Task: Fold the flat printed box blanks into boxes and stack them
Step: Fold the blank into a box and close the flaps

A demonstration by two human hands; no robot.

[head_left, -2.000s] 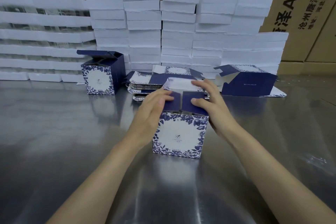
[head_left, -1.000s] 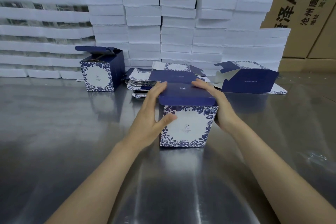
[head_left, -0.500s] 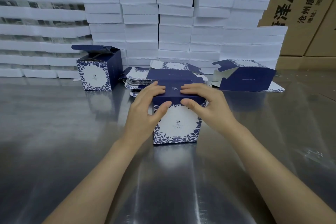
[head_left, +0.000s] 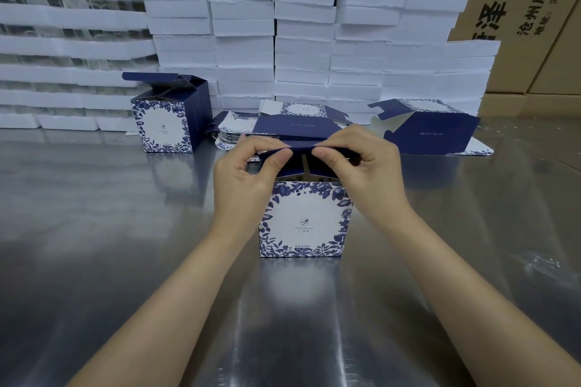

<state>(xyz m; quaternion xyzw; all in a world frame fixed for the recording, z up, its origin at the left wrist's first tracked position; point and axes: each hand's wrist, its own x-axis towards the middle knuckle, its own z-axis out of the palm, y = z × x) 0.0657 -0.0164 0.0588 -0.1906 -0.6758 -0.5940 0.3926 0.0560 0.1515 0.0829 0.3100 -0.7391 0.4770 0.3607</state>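
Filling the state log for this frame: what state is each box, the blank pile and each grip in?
near box: upright, top open, lid flap raised.
left grip: pinches the lid flap.
right grip: pinches the lid flap.
far-left box: upright, lid flap open.
right box: on its side, end open.
flat blanks: piled, unfolded.

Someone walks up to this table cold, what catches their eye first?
In the centre, the left hand and right hand pinch the navy flap atop a flowered box standing on the shiny steel table. Behind rises a wall of stacked white trays, with a second box, flaps open, at its foot on the left.
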